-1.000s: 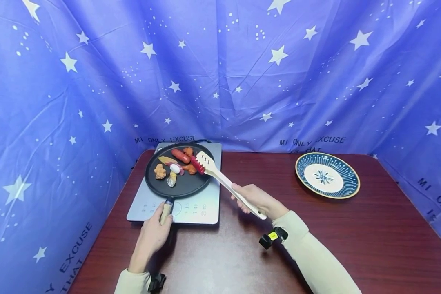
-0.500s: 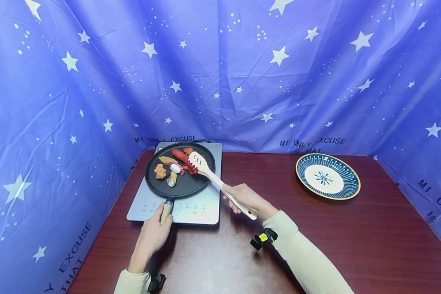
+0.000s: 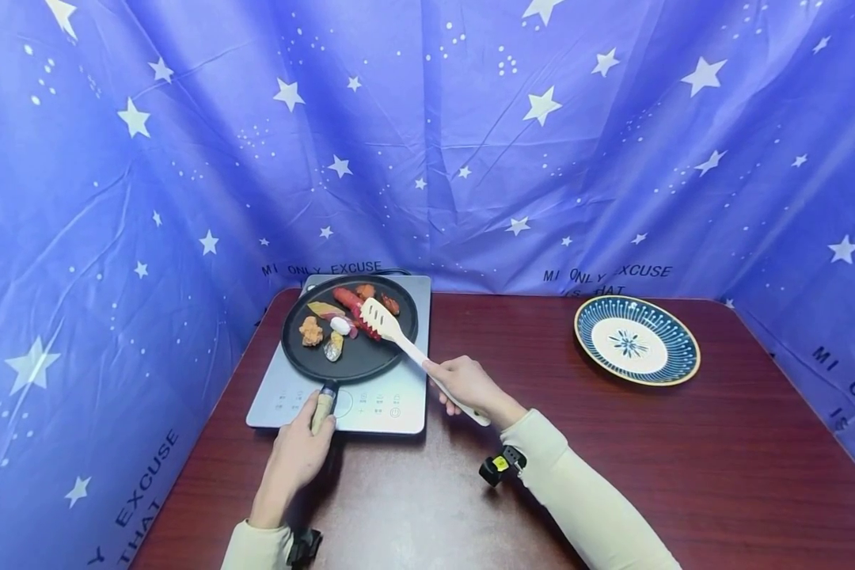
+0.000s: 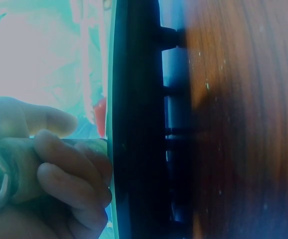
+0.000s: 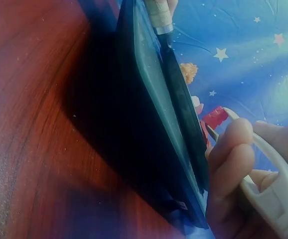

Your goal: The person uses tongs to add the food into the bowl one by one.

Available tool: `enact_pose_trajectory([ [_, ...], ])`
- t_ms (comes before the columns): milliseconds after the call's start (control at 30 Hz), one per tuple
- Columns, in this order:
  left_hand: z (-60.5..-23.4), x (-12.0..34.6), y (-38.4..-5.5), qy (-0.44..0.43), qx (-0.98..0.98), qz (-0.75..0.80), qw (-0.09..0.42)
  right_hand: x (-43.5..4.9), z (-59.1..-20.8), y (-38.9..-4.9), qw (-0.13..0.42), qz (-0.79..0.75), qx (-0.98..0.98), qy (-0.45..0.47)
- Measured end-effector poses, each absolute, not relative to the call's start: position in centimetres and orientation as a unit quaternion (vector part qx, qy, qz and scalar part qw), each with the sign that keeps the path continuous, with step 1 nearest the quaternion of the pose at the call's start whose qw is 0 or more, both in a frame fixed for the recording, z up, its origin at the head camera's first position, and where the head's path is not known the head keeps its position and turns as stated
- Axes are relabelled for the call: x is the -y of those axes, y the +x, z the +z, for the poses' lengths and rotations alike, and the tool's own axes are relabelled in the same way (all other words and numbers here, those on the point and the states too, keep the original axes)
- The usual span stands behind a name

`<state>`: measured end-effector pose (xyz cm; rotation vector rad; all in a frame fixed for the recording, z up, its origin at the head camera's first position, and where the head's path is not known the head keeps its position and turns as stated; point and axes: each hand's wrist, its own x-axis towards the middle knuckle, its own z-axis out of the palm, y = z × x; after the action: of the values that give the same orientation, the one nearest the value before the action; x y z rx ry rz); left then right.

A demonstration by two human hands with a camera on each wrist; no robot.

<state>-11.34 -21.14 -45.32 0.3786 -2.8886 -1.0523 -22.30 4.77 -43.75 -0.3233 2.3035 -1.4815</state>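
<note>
My left hand (image 3: 295, 459) grips the tan handle (image 3: 321, 416) of a round black frying pan (image 3: 359, 366), fingers curled round it in the left wrist view. My right hand (image 3: 470, 385) holds cream-coloured tongs (image 3: 411, 350) with a slotted head and red toothed tips. That head tilts down over the right middle of the pan, overlapping the end of a red sausage (image 3: 345, 297). Around it lie a fried chicken piece (image 3: 310, 331), a yellowish leaf-shaped piece (image 3: 324, 309), a small white oval (image 3: 340, 324) and a glazed brown piece (image 3: 390, 304). What sits under the tongs' head is hidden.
Beneath the pan stands a silver induction cooktop (image 3: 408, 400) with touch controls along its front. A blue-patterned plate (image 3: 628, 342) rests at the right back of the dark red wooden table (image 3: 541, 348). Star-print blue curtains (image 3: 463, 142) enclose the back and sides.
My right hand has moved left, carrying the tongs' head deeper over the pan. The glazed piece at the pan's right is now uncovered. My left hand stays on the handle.
</note>
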Motion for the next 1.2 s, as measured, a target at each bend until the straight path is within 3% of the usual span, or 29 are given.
enact_pose_trajectory([
  [333, -45.4, 21.1, -11.4, 0.12, 0.932, -0.342, 0.025, -4.0, -44.0, -22.0, 0.122, -0.442, -0.876, -0.15],
  [733, -45.5, 21.1, -11.4, 0.119, 0.934, -0.335, 0.026, -3.2, -43.7, -21.7, -0.041, -0.257, -0.944, -0.204],
  [1200, -45.3, 21.1, -11.3, 0.124, 0.933, -0.337, 0.025, -2.2, -44.0, -21.8, -0.113, -0.204, -0.949, -0.214],
])
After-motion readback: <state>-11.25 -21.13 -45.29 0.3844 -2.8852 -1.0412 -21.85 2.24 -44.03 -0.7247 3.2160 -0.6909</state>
